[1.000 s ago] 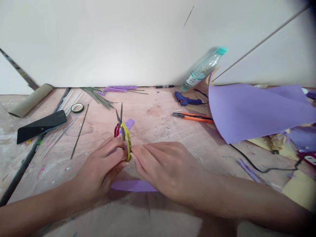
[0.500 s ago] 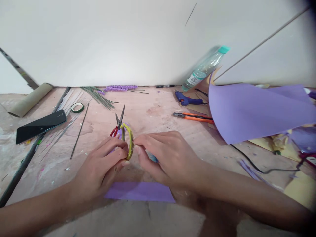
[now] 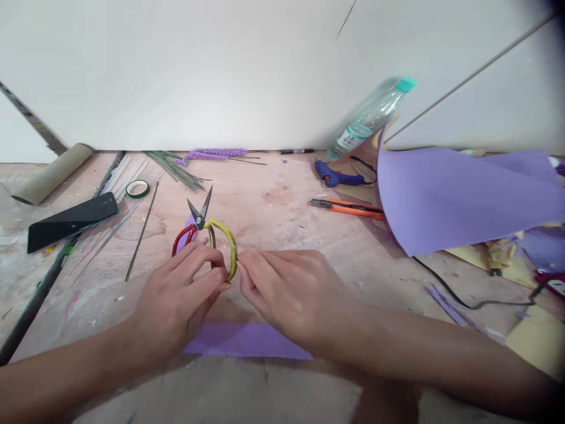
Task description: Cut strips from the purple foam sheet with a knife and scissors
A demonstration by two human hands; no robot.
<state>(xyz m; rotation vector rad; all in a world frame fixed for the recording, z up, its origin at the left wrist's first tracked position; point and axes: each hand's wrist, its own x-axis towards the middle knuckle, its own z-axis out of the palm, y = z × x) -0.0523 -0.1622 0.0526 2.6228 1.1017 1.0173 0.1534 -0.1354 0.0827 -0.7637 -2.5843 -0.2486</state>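
2 hands (image 3: 176, 300) (image 3: 291, 288) on scuffed wooden table (image 3: 282, 212)

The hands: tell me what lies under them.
A purple paper strip lies flat on the table beneath the left hand and right hand; its middle part is covered.

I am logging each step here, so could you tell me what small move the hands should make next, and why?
Probably settle the left hand into the scissors loops: it grips only the yellow loop, the blades are slightly open, and the right hand merely pinches beside it.
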